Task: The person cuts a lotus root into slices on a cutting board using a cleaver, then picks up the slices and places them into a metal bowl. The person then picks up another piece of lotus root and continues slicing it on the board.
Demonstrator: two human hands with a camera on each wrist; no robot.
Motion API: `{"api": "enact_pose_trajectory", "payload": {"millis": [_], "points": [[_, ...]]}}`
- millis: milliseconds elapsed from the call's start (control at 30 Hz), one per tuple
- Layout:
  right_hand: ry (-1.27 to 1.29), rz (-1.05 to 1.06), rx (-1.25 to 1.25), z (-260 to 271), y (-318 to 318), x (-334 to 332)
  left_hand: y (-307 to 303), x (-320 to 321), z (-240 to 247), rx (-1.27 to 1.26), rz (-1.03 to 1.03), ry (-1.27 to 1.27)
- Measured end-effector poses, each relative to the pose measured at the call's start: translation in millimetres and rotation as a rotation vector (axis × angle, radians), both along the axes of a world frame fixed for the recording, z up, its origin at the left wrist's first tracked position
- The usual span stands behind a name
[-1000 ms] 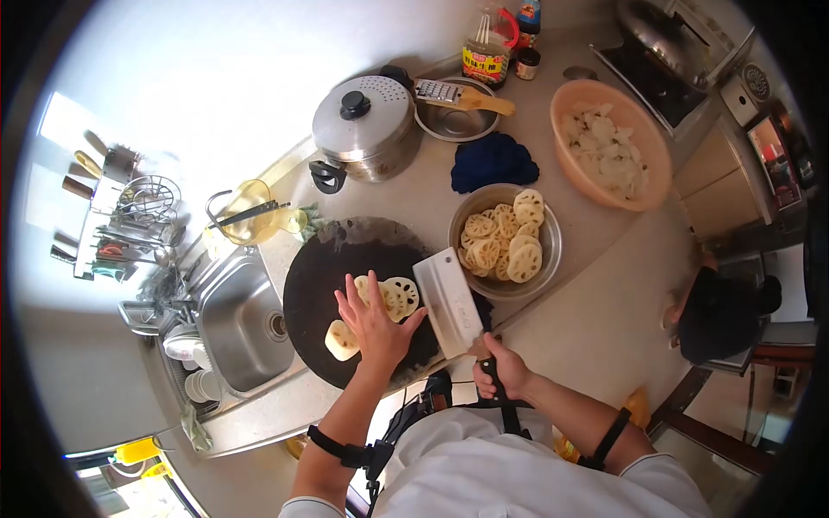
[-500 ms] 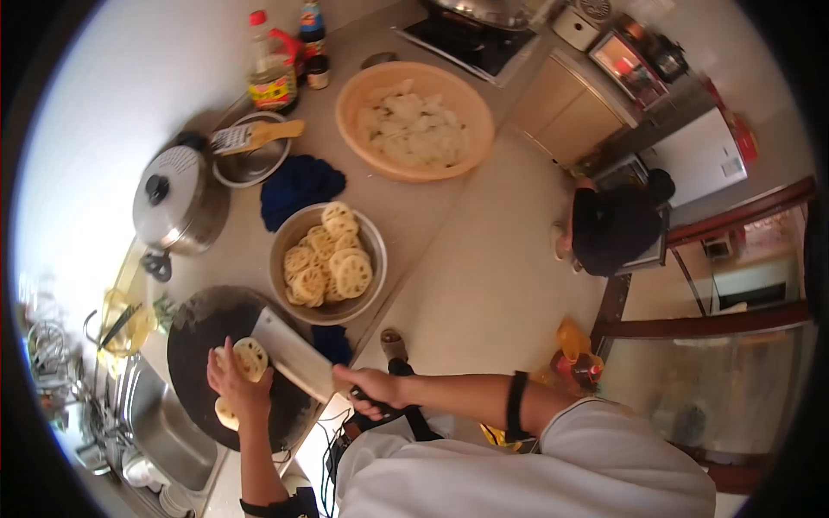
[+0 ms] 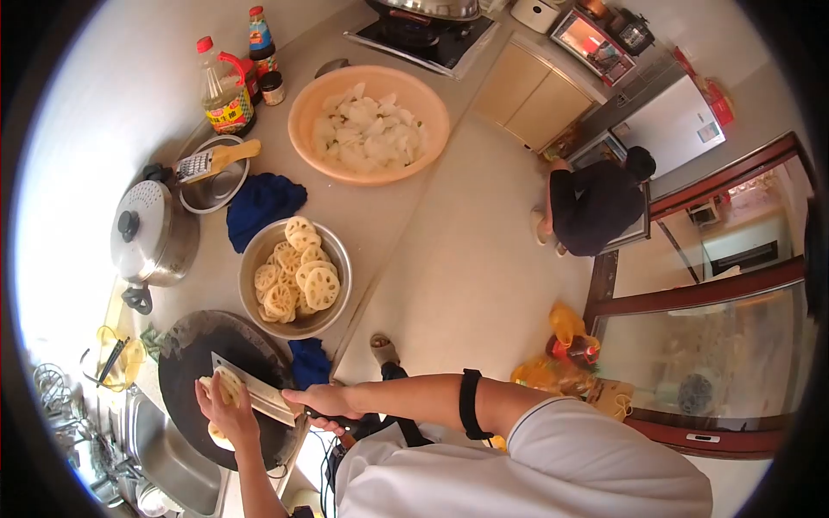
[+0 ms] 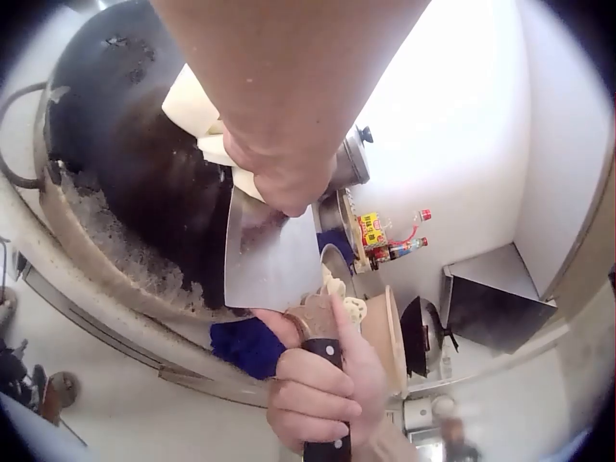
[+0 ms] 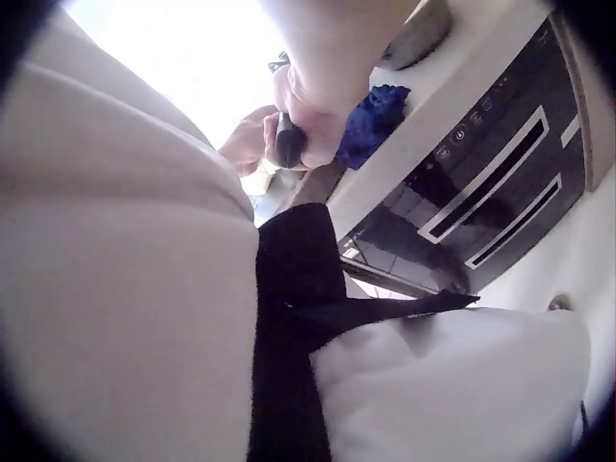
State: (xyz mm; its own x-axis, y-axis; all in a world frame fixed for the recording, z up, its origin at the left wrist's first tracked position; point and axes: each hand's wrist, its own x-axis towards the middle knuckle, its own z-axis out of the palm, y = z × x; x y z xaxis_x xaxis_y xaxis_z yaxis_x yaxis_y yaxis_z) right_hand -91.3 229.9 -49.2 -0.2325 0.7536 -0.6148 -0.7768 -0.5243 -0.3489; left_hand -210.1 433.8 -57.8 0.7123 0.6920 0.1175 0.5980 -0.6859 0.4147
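In the head view my right hand grips the black handle of a cleaver, also seen in the left wrist view as a broad blade. The blade stands on the round dark chopping board, right beside pale lotus root slices. My left hand holds these slices on the board, fingers and thumb on either side of them. A further pale lotus root piece lies by the left wrist. Behind the board, a steel bowl holds several cut lotus root slices.
A peach basin of white slices stands further back. Blue cloths lie by the bowl. A lidded pot, a grater and sauce bottles line the wall. The sink is left. Another person crouches across the room.
The head view has swung right. The cleaver has moved from beside the board's slices to right against them, and my left hand's spread fingers have closed in around the lotus root.
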Motion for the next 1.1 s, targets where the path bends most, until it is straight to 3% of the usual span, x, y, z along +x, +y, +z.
{"api": "enact_pose_trajectory", "payload": {"millis": [300, 367, 433, 500, 567, 633, 800, 900, 933, 1000, 1067, 1100], "points": [[0.025, -0.026, 0.015, 30, -19, -1, -19, 14, 26, 0.107, -0.049, -0.093], [0.026, -0.046, 0.02, 40, -32, 3, -26, 32, 40, 0.153, -0.2, -0.128], [-0.036, -0.212, -0.047, 54, -49, 10, -41, 58, 46, 0.143, -0.264, -0.173], [-0.017, -0.183, -0.004, 56, -73, 25, -61, 82, 55, -0.008, -0.294, -0.232], [0.06, -0.271, -0.187, 86, -84, 41, -74, 108, 57, -0.024, -0.34, -0.268], [-0.001, -0.266, -0.086, 84, -105, 53, -86, 135, 64, -0.012, -0.411, -0.275], [-0.132, -0.377, -0.156, 88, -121, 82, -100, 179, 48, -0.052, -0.468, -0.349], [-0.612, -0.451, -0.265, 95, -115, 95, -94, 189, 27, -0.003, -0.442, -0.267], [-0.758, -0.502, -0.294, 98, -113, 98, -96, 190, 27, -0.032, -0.519, -0.241], [-0.886, -0.567, -0.299, 108, -117, 104, -88, 183, 38, -0.052, -0.549, -0.189], [-0.836, -0.611, -0.29, 113, -125, 109, -83, 163, 79, -0.1, -0.617, -0.322], [-0.823, -0.58, -0.276, 119, -124, 107, -72, 144, 88, -0.096, -0.532, -0.324]]}}
